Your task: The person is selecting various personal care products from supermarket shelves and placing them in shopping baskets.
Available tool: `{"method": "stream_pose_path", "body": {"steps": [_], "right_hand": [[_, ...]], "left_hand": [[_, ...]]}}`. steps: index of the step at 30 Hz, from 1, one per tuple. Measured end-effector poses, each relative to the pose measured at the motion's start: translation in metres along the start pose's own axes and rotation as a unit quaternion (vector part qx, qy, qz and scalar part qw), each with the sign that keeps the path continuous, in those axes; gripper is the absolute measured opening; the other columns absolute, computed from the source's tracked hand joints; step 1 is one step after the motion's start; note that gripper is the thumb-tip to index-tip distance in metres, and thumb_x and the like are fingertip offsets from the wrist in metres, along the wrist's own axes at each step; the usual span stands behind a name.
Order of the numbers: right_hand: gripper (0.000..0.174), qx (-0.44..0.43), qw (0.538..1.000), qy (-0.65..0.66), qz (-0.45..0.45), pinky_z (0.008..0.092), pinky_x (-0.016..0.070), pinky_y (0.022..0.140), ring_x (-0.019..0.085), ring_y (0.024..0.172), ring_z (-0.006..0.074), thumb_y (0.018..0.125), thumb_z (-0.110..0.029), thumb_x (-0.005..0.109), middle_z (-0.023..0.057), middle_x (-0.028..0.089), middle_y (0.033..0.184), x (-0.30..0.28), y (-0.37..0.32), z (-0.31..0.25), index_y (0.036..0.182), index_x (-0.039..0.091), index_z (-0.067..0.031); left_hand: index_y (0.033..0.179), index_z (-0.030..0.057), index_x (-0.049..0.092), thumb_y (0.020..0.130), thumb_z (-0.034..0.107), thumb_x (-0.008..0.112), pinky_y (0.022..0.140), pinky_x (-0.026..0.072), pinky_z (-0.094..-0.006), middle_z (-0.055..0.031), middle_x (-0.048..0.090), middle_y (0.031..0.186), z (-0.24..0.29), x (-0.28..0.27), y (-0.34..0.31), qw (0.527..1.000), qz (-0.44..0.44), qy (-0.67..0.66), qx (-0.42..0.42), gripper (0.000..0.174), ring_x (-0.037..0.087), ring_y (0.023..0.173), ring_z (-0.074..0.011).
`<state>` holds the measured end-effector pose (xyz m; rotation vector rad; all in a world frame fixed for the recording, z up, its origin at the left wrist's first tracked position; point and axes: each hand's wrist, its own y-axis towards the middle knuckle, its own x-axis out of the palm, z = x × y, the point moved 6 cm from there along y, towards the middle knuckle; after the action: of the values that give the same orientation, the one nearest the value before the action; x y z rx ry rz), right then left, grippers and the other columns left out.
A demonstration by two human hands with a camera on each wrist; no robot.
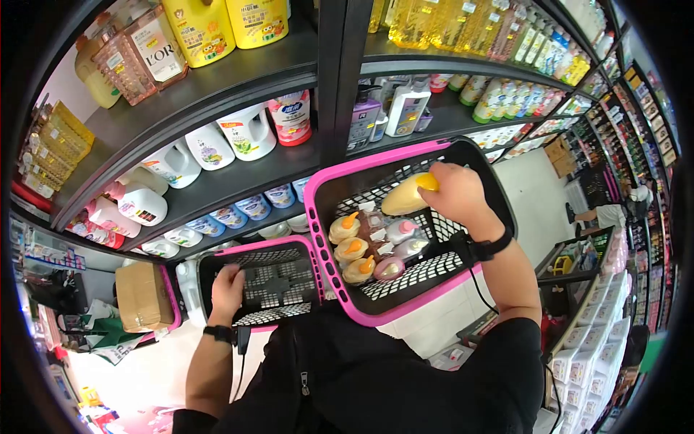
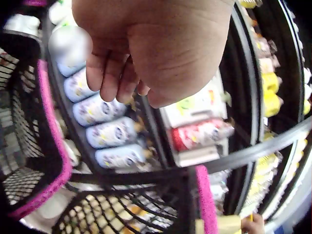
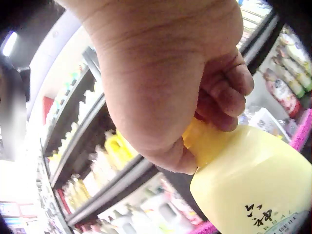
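My right hand (image 1: 458,194) grips a pale yellow bottle (image 1: 405,197) by its yellow cap, over the pink-rimmed black basket (image 1: 376,309) on the right. Dark brush-like lettering marks the front of this bottle in the right wrist view. Inside that basket stand several cream pump bottles (image 1: 350,249) with orange tops, beside several pink and clear bottles (image 1: 402,231). Over the left side of a second pink-rimmed basket (image 1: 316,269), my left hand (image 1: 227,289) hangs with loosely bent fingers and holds nothing.
Black shelves (image 1: 238,79) run along the front, stocked with detergent jugs (image 1: 246,134), blue bottles (image 1: 254,207) and yellow bottles (image 1: 258,22). A cardboard box (image 1: 144,296) stands at the left. On the right are stacked white tubs (image 1: 589,347), and a tiled aisle (image 1: 522,188) lies beyond the basket.
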<state>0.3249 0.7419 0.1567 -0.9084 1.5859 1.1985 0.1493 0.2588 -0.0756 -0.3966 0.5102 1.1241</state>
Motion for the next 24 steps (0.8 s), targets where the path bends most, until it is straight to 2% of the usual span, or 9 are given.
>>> {"method": "stream_pose_path", "body": {"steps": [2, 6, 10, 14, 16, 18, 19, 20, 24], "right_hand": [[0.034, 0.000, 0.998, 0.036, 0.059, 0.0478, 0.0493, 0.062, 0.063, 0.069, 0.0385, 0.074, -0.032, 0.075, 0.0177, 0.062, 0.071, -0.054, 0.004, -0.032, 0.079, 0.058, -0.0035], [0.031, 0.031, 0.994, 0.103, 0.001, 0.0396, 0.0481, 0.061, 0.062, 0.066, 0.0314, 0.075, -0.024, 0.078, 0.0172, 0.061, 0.074, -0.114, 0.023, -0.089, 0.085, 0.063, 0.0005], [0.036, -0.010, 0.987, 0.149, -0.057, 0.0434, 0.0496, 0.062, 0.064, 0.072, 0.0398, 0.074, -0.032, 0.077, 0.0209, 0.064, 0.076, -0.123, 0.043, -0.164, 0.078, 0.063, 0.0002], [0.040, -0.068, 0.971, 0.211, -0.089, 0.0445, 0.0475, 0.061, 0.061, 0.069, 0.0408, 0.075, -0.035, 0.077, 0.0219, 0.060, 0.072, -0.100, 0.051, -0.236, 0.076, 0.059, 0.0009], [0.030, -0.076, 0.947, 0.290, -0.118, 0.0375, 0.0479, 0.059, 0.063, 0.066, 0.0273, 0.079, -0.023, 0.077, 0.0117, 0.062, 0.074, -0.072, 0.058, -0.254, 0.089, 0.060, -0.0005], [0.030, -0.004, 0.862, 0.466, -0.200, 0.0328, 0.0480, 0.060, 0.062, 0.067, 0.0190, 0.081, -0.014, 0.077, 0.0054, 0.064, 0.081, -0.034, 0.062, -0.263, 0.101, 0.060, -0.0016], [0.044, -0.007, 0.825, 0.519, -0.224, 0.0261, 0.0492, 0.070, 0.058, 0.083, 0.0101, 0.081, -0.002, 0.074, 0.0022, 0.061, 0.099, -0.014, 0.062, -0.264, 0.119, 0.053, -0.0032], [0.059, -0.023, 0.758, 0.607, -0.240, 0.0263, 0.0492, 0.083, 0.056, 0.101, 0.0114, 0.079, -0.001, 0.076, 0.0068, 0.058, 0.114, 0.006, 0.063, -0.270, 0.129, 0.046, -0.0028], [0.078, -0.046, 0.734, 0.621, -0.270, 0.0325, 0.0471, 0.099, 0.052, 0.123, 0.0171, 0.078, 0.000, 0.076, 0.0093, 0.053, 0.131, 0.074, 0.047, -0.333, 0.144, 0.036, -0.0033]], "left_hand": [[0.116, -0.0009, 0.061, 0.088, 0.015, 0.072, 0.079, 0.0534, -0.0326, -0.0101, 0.068, 0.098, 0.060, 0.026, 0.023, 0.988, -0.088, -0.115, 0.053, 0.035, 0.067, 0.090, -0.0198], [0.140, 0.0019, 0.044, 0.079, 0.015, 0.082, 0.098, 0.0507, -0.0381, -0.0144, 0.056, 0.130, 0.207, 0.049, 0.017, 0.939, -0.207, -0.097, 0.258, 0.074, 0.056, 0.119, -0.0250], [0.151, 0.0055, 0.029, 0.074, 0.004, 0.083, 0.106, 0.0455, -0.0403, -0.0092, 0.049, 0.140, 0.265, 0.059, -0.018, 0.847, -0.382, -0.321, 0.183, 0.094, 0.049, 0.131, -0.0218], [0.148, 0.0051, 0.035, 0.078, 0.000, 0.079, 0.105, 0.0454, -0.0371, -0.0072, 0.054, 0.137, 0.230, 0.042, -0.021, 0.771, -0.436, -0.442, 0.141, 0.083, 0.051, 0.127, -0.0190], [0.147, 0.0056, 0.037, 0.078, -0.001, 0.078, 0.108, 0.0430, -0.0372, -0.0064, 0.054, 0.139, 0.197, 0.023, -0.018, 0.775, -0.430, -0.450, 0.110, 0.081, 0.051, 0.128, -0.0180], [0.146, 0.0052, 0.038, 0.078, -0.002, 0.078, 0.109, 0.0418, -0.0374, -0.0067, 0.055, 0.138, 0.175, 0.000, -0.018, 0.775, -0.420, -0.465, 0.075, 0.080, 0.051, 0.128, -0.0177], [0.146, 0.0046, 0.040, 0.077, -0.003, 0.078, 0.110, 0.0408, -0.0374, -0.0067, 0.057, 0.136, 0.154, -0.004, -0.018, 0.777, -0.405, -0.480, 0.046, 0.079, 0.052, 0.127, -0.0178], [0.146, 0.0046, 0.040, 0.077, -0.003, 0.078, 0.110, 0.0408, -0.0373, -0.0067, 0.057, 0.136, 0.137, -0.010, -0.019, 0.776, -0.390, -0.495, 0.034, 0.079, 0.052, 0.127, -0.0180], [0.147, 0.0045, 0.039, 0.078, -0.004, 0.076, 0.109, 0.0411, -0.0369, -0.0066, 0.058, 0.135, 0.088, -0.030, -0.021, 0.785, -0.323, -0.529, -0.001, 0.079, 0.053, 0.125, -0.0185]]}}
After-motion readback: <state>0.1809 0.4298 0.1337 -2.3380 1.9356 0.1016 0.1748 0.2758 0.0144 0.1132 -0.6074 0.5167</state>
